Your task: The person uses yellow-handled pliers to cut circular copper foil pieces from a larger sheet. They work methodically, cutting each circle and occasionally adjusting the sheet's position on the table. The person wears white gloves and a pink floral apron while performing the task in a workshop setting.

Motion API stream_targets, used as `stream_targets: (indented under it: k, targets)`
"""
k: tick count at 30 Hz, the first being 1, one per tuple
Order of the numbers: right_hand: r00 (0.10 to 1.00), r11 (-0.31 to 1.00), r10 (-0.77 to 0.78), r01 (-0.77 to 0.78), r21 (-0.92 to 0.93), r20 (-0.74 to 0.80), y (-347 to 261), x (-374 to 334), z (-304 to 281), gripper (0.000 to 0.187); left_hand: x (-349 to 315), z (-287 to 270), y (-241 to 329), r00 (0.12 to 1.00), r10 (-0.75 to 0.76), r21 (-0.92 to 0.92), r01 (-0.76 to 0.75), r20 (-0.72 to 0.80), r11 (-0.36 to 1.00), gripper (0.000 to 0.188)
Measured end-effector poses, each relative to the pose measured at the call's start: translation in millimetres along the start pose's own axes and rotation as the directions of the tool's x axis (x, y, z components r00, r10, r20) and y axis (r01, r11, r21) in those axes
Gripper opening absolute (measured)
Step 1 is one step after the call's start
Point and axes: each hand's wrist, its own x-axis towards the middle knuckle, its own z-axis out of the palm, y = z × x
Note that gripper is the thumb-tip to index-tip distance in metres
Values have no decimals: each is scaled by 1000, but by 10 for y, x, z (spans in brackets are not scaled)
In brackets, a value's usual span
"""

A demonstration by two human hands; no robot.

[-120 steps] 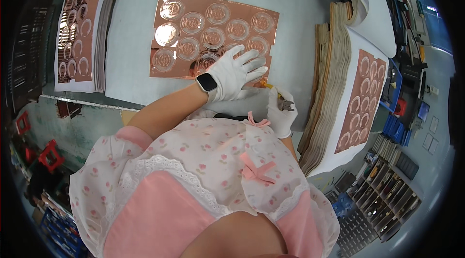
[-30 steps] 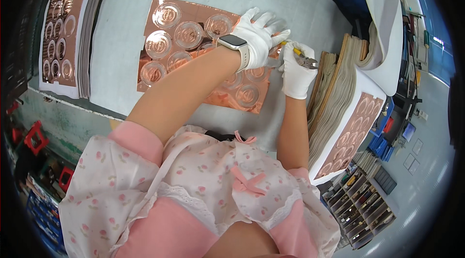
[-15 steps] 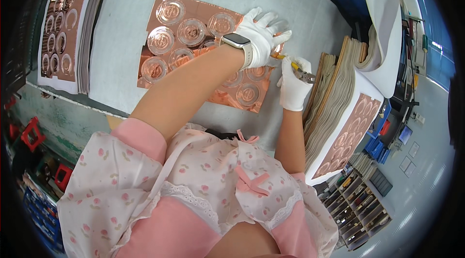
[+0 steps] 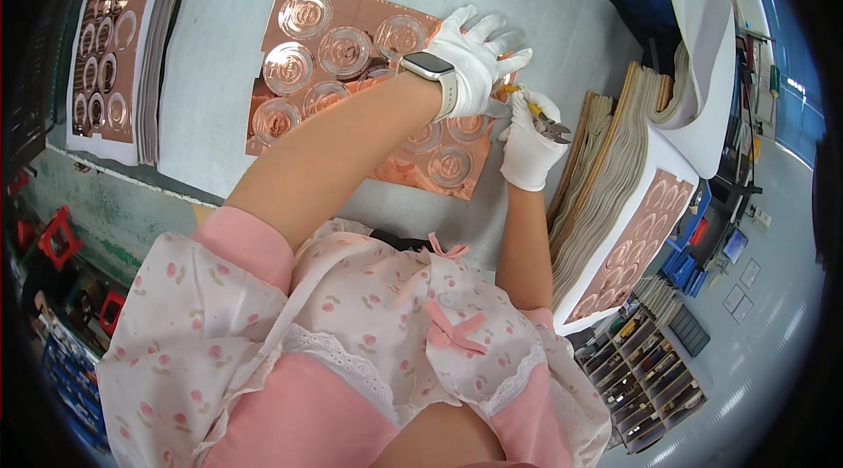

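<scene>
In the head view, the left hand, in a white glove, lies palm down with its fingers spread, gripping nothing. Under it and reaching out to its left is a shiny copper-coloured sheet with rows of round raised shapes, lying on the grey surface. A watch with a pale strap sits on the wrist just behind that hand.

The right hand, also gloved in white, is near the left one, just right of the sheet's right edge. It is grasping yellow-handled pliers; their metal head sticks out on the hand's right, and the yellow end points toward the sheet. Whether that end touches the sheet I cannot tell.

Right of the right hand stands a thick layered stack, with a second copper sheet beyond it on white backing. Far left of the left hand is a third copper sheet.
</scene>
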Motion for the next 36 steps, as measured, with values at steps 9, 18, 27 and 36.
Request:
stream_targets:
  k: [9, 18, 27, 36]
  targets:
    - [999, 998, 3, 0, 58, -50, 30, 26, 47, 14, 16, -134, 5, 990, -3, -45, 10, 139, 999, 77]
    - [995, 999, 12, -9, 34, -97, -51, 39, 92, 13, 19, -54, 1, 996, -10, -52, 15, 89, 999, 76]
    - [988, 991, 28, -8, 133, -149, -53, 103, 107, 13, -6, -182, 4, 987, -5, -59, 14, 162, 998, 74]
    - [991, 987, 49, -30, 160, -120, -36, 125, 72, 15, 11, -128, 1, 990, -6, -68, 16, 140, 998, 74]
